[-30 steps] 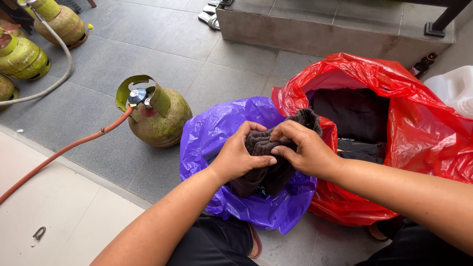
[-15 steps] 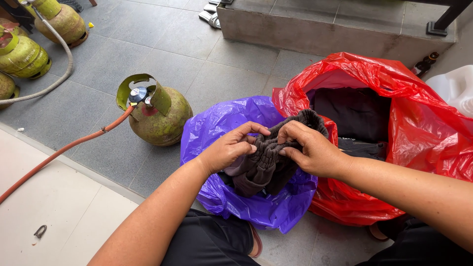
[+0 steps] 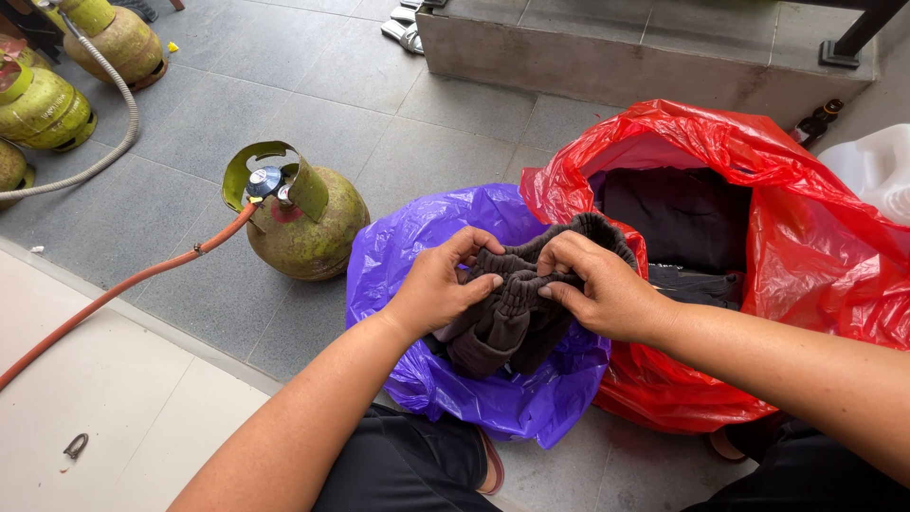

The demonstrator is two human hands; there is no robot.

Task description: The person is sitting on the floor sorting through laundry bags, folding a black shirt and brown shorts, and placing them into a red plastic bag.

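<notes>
My left hand (image 3: 441, 284) and my right hand (image 3: 597, 284) both grip a dark brown-grey garment (image 3: 507, 322) by its gathered elastic band. The garment hangs down into an open purple plastic bag (image 3: 417, 246) that sits on the floor in front of my knees. To the right, touching the purple bag, stands an open red plastic bag (image 3: 796, 246) with dark clothes (image 3: 678, 213) inside it.
A green gas cylinder (image 3: 303, 223) with a regulator and an orange hose (image 3: 123, 284) stands left of the purple bag. More green cylinders (image 3: 43, 104) sit at far left. A concrete step (image 3: 607, 62) lies behind, a white container (image 3: 877, 171) at right.
My hands have shifted along the garment's band, bunching it and lifting the fingers apart. The garment sits a little lower in the purple bag.
</notes>
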